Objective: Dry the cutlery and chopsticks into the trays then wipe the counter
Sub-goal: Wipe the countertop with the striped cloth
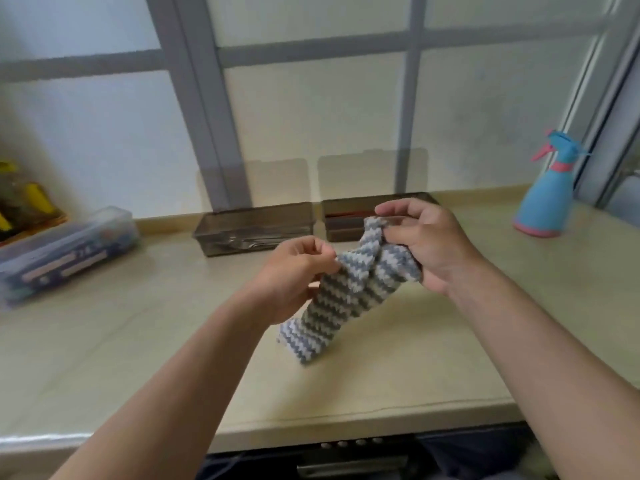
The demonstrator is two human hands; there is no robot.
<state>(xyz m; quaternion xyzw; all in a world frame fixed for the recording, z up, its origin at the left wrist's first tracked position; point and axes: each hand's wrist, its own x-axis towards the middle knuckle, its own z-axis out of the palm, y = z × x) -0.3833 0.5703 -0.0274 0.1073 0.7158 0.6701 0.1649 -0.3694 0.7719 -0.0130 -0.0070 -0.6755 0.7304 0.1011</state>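
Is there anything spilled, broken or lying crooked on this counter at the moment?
Nothing stands out. The left tray and right tray stand side by side at the wall, lids up. The spray bottle stands upright. The left hand and right hand grip the striped cloth. No spill shows on the counter.

Your left grip (pixel 294 271) pinches one edge of the grey-and-white striped cloth (pixel 329 306), and your right grip (pixel 433 244) bunches its upper end. The cloth hangs between them over the pale surface (pixel 138 341); whether its lower end touches is unclear. At 12 o'clock beyond your grips, two dark translucent trays stand side by side below the window (pixel 311 98). The left tray (pixel 221 233) holds metal cutlery (pixel 249 242); the right tray (pixel 332 230) holds something red, too blurred to name. A blue-and-pink spray bottle (pixel 547 199) stands at 2 o'clock, and a clear lidded box (pixel 65 251) lies at 9 o'clock.
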